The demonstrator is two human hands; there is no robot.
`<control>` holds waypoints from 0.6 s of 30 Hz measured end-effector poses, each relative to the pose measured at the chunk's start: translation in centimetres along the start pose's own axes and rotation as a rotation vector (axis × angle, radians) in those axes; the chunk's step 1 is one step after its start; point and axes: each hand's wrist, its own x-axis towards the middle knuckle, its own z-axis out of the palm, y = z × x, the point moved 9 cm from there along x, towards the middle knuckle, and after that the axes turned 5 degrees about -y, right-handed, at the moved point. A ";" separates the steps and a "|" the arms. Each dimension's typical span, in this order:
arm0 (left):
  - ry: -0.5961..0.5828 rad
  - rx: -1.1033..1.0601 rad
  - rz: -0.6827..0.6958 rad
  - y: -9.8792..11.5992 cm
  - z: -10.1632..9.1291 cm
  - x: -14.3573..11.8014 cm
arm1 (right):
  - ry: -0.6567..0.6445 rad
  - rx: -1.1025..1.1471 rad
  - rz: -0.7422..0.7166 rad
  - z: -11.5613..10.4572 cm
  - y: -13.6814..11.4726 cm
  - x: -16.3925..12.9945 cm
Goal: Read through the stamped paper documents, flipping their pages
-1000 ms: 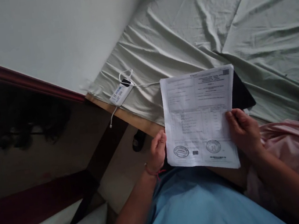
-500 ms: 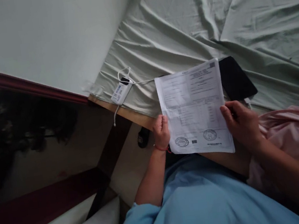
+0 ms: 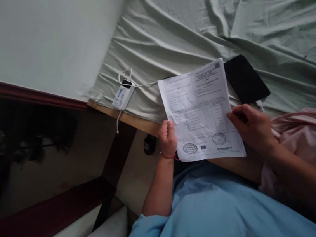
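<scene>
The fingers of the left hand (image 3: 167,137) were curled closed on the left edge of the printed paper (image 3: 200,114), thumb on the front and the rest tucked behind it. A red thread bracelet (image 3: 167,156) circled that wrist. The right hand (image 3: 250,129) pinched the paper's right edge, fingers bent together on the printed side; what lay under the sheet on that side could not be seen.

The paper was up off the bed, held over the person's lap and the bed's edge, face up, with two round stamps near its lower edge. It looked fully picked up and squared toward the eyes, so the lifting was judged done; it had not yet been set down or folded.

Just beyond the sheet's top right corner lay a black phone (image 3: 245,78) on the pale green bedsheet (image 3: 191,23). To the left, a white power bank (image 3: 121,96) with a white cable (image 3: 126,76) sat near the corner of the bed. A pink cloth (image 3: 311,140) lay bunched to the right.
</scene>
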 end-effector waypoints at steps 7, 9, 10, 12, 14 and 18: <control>0.017 0.074 0.012 0.9 -0.1 0.2 | -0.020 0.000 0.042 -0.1 -0.1 0.0; 0.018 0.088 0.013 1.0 -0.1 0.2 | -0.003 0.003 0.060 -0.3 0.0 0.1; 0.018 0.096 0.014 1.0 0.0 0.2 | 0.004 -0.001 0.068 -0.4 0.1 0.0; 0.015 0.103 0.016 0.9 0.0 0.2 | 0.013 -0.020 0.063 -0.4 0.2 0.1; 0.018 0.086 0.010 0.8 0.0 0.2 | 0.037 -0.048 0.014 -0.5 -0.1 0.0; 0.018 0.017 -0.020 0.3 0.1 0.1 | 0.130 0.044 -0.123 -1.4 -1.6 -0.3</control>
